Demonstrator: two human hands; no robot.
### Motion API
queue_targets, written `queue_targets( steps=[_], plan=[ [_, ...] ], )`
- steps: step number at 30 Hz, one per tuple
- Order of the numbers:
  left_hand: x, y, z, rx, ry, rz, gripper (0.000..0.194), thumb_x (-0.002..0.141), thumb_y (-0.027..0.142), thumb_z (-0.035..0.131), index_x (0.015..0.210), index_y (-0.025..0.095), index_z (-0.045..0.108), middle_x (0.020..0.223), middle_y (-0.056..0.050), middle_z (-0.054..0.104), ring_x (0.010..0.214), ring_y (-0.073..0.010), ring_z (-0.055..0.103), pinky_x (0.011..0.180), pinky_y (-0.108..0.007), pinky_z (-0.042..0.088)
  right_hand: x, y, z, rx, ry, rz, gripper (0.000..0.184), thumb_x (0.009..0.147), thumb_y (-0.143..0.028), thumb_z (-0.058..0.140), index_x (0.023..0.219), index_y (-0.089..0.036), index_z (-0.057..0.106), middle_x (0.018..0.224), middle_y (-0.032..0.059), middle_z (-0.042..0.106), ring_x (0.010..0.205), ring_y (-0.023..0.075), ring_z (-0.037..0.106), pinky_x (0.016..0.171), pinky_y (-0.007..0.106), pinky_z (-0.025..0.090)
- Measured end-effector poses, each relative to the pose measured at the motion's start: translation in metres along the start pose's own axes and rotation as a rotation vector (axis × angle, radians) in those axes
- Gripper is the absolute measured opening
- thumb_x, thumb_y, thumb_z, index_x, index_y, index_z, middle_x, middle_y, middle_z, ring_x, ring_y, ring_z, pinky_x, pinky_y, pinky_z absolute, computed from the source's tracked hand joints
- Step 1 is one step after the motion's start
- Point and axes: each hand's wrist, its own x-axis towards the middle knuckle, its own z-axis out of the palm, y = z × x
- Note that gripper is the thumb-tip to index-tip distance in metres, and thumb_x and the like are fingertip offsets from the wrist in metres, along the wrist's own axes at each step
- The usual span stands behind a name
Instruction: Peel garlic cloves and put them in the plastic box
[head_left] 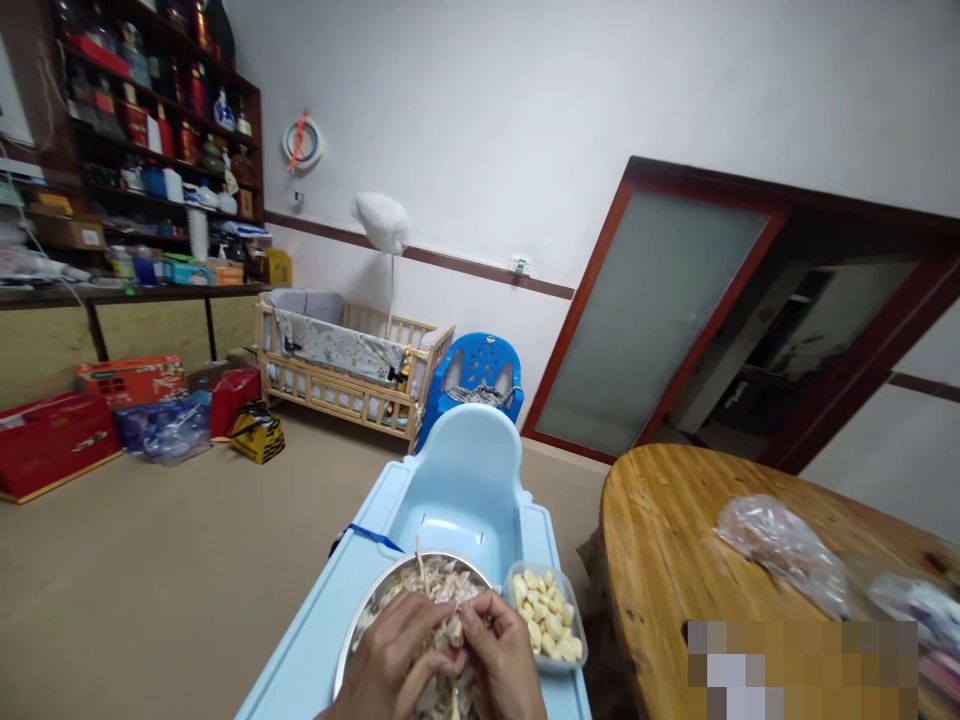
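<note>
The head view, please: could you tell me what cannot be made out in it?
In the head view:
Bowl: near side, hidden by left hand and right hand, cut off below.
Garlic clove: partly covered by fingers.
Table: near part, pixelated.
Clear bag: contents, behind crumpled plastic.

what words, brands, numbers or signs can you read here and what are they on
No text can be read.
Red package, lower left: markings too small.
Orange carton: print too blurred.
Yellow-and-black package: too blurred.
Bottles, upper left: labels too small.
Blue plastic chair: backrest sticker too small.
Pale marks beyond the sliding door: too blurred.
Metal bowl, clear plastic tub: no lettering seen.
</note>
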Motion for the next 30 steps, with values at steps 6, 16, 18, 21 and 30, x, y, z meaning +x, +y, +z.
queue_targets(
  steps=[6, 16, 18, 21, 30],
  plan=[
    [0.029, 0.004, -0.002, -0.041, -0.01, -0.004, 0.022, 0.086, 0.012, 0.043, 0.076, 0.017, 0.062, 0.07, -0.005, 0.063, 0.068, -0.0191, 0.057, 0.064, -0.03, 0.046, 0.005, -0.012, 0.005, -0.053, -0.015, -0.002, 0.032, 0.064, -0.037, 0.077, 0.059, -0.012, 0.058, 0.044, -0.0028, 0.06, 0.033, 0.0058, 0.05, 0.039, 0.015, 0.031],
    [0.045, -0.011, 0.001, -0.195, -0.117, -0.109, 0.016, 0.076, 0.008, 0.052, 0.084, 0.019, 0.061, 0.082, -0.004, 0.064, 0.08, -0.02, 0.058, 0.073, -0.03, 0.044, 0.021, -0.018, 0.006, 0.018, 0.051, -0.054, 0.032, 0.064, -0.038, 0.077, 0.059, -0.014, 0.056, 0.045, -0.0077, 0.052, 0.039, 0.0044, 0.042, 0.041, 0.016, 0.032],
    [0.049, -0.012, 0.001, -0.174, -0.161, -0.124, 0.022, 0.071, 0.005, 0.056, 0.087, 0.02, 0.062, 0.083, -0.003, 0.064, 0.081, -0.0201, 0.057, 0.074, -0.03, 0.044, 0.023, -0.02, 0.008, 0.012, 0.066, -0.057, 0.031, 0.062, -0.036, 0.078, 0.057, -0.013, 0.057, 0.045, -0.007, 0.052, 0.041, 0.0045, 0.041, 0.042, 0.015, 0.031],
    [0.054, -0.014, 0.002, -0.168, -0.2, -0.144, 0.022, 0.07, 0.004, 0.055, 0.082, 0.019, 0.064, 0.08, -0.003, 0.062, 0.079, -0.019, 0.057, 0.072, -0.028, 0.044, 0.024, -0.02, 0.01, -0.002, 0.086, -0.059, 0.028, 0.063, -0.033, 0.078, 0.057, -0.013, 0.06, 0.046, -0.0066, 0.052, 0.041, 0.0046, 0.041, 0.042, 0.016, 0.032],
    [0.045, -0.029, 0.007, -0.321, -0.144, -0.15, 0.02, 0.08, 0.011, 0.047, 0.081, 0.019, 0.065, 0.08, -0.005, 0.066, 0.076, -0.0186, 0.061, 0.071, -0.028, 0.048, 0.026, -0.001, 0.0, -0.064, 0.09, -0.049, 0.032, 0.062, -0.04, 0.078, 0.069, -0.011, 0.067, 0.043, -0.0019, 0.061, 0.032, 0.0054, 0.049, 0.036, 0.014, 0.031]
  ],
)
